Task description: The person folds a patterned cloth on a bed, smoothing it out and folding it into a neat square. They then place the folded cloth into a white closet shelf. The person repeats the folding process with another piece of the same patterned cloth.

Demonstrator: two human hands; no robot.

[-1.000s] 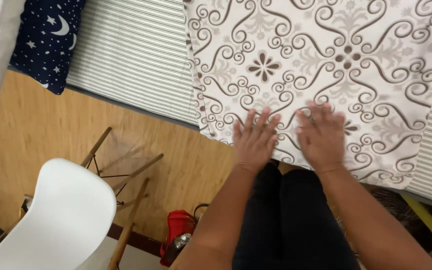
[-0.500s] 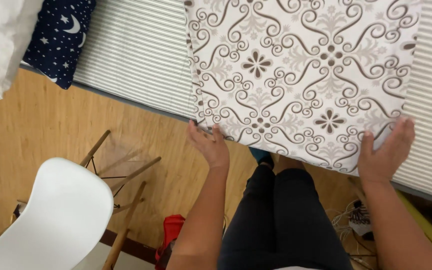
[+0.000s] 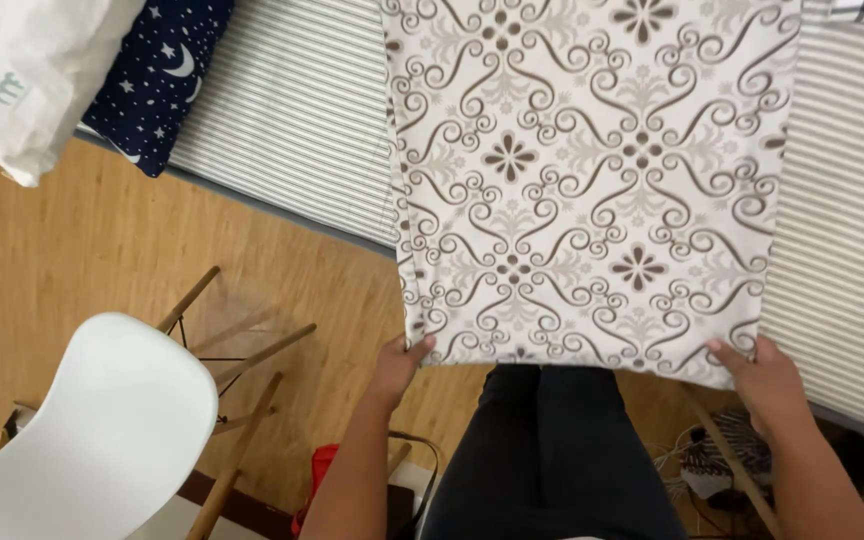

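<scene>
The patterned fabric [image 3: 592, 190], a white cloth printed with brown and grey scrollwork and small flowers, is pinched at its two near corners. The left hand [image 3: 397, 368] closes thumb over fingers on the left corner, and the right hand [image 3: 767, 385] does the same on the right corner, so both hands are clamped on the cloth's near edge. That edge hangs off the side of the bed and is drawn fairly taut between the two grips, while the rest of the cloth lies flat and spread across the striped mattress cover [image 3: 292, 110] further out.

A second ago both palms lay flat on top of the fabric near the middle of this edge; half a second ago they had parted towards the corners. Now each has taken its corner, so pressing has given way to a two-point hold on the edge.

Below the grips are the person's dark trousers [image 3: 552, 450] and the wooden floor [image 3: 72, 260]. To the left of the left hand stands a white chair [image 3: 82, 430] with wooden legs. Far up and left, on the bed, lie a navy pillow [image 3: 157, 75] with stars and moons and a white bag [image 3: 22, 70].
</scene>
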